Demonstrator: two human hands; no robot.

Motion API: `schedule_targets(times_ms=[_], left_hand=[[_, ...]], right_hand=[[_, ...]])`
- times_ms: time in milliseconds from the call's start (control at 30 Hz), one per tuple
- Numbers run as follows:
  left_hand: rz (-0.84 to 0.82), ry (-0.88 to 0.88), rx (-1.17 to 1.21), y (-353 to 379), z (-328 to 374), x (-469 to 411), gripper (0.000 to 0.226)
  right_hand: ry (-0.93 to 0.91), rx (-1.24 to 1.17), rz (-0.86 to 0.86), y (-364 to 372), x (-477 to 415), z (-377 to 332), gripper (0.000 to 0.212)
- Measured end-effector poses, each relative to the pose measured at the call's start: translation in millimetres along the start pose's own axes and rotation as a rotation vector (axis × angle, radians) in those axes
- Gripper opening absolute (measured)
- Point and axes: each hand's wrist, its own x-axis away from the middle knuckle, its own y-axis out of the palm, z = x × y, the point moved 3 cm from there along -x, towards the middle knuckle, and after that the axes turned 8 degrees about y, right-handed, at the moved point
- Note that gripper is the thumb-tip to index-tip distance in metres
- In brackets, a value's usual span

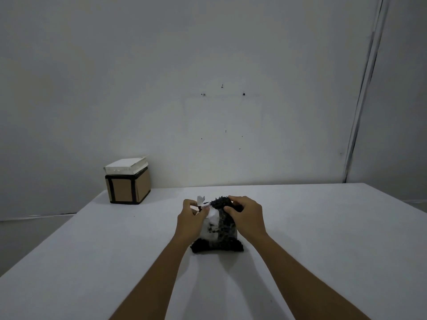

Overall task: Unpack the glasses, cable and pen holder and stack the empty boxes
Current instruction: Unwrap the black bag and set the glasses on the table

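Note:
A small package (218, 229) stands in the middle of the white table (323, 239). It is white and see-through with black mottled material at its top and base. What is inside cannot be told. My left hand (191, 218) pinches a white paper flap at the package's upper left. My right hand (247, 215) grips the black top edge from the right. At the table's far left corner stands a brown cardboard box (128, 187) with black tape on its edges, and a flat white box (126, 166) lies on top of it.
A plain grey wall rises right behind the table's far edge. The table's left edge runs diagonally from the cardboard box toward me. A pipe or wall seam (365, 88) runs down at the right.

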Motion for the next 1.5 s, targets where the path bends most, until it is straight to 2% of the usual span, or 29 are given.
schedule_targets(times_ms=[167,333,433,700,767,867,933,1000,1100,1500], left_hand=[[-0.076,0.169,-0.046,6,12,-4,0.037],[-0.146,0.235,-0.119,12,19,-11,0.047],[-0.123,0.272,-0.112,13,21,-14,0.052],[-0.139,0.334,-0.143,18,24,-12,0.058],[-0.148,0.335,-0.12,17,25,-12,0.058],[-0.134,0.325,-0.067,14,26,-12,0.06],[-0.116,0.32,-0.033,11,27,-11,0.06],[-0.111,0.321,-0.004,10,28,-10,0.063],[-0.106,0.315,0.014,10,29,-9,0.065],[-0.033,0.202,0.113,4,26,-8,0.057]], right_hand=[[-0.057,0.008,0.084,1,2,-1,0.032],[-0.128,0.015,0.146,3,6,-3,0.019],[-0.202,0.088,0.16,2,7,-4,0.014],[-0.485,0.346,0.173,5,17,-11,0.017],[-0.404,0.253,0.149,5,16,-9,0.018],[-0.109,0.065,0.066,5,10,-3,0.029],[0.039,0.007,-0.026,4,5,1,0.037],[0.113,0.009,-0.117,2,0,2,0.036],[0.128,0.001,-0.136,-2,-5,0,0.032],[0.03,-0.145,0.098,4,5,-13,0.036]])
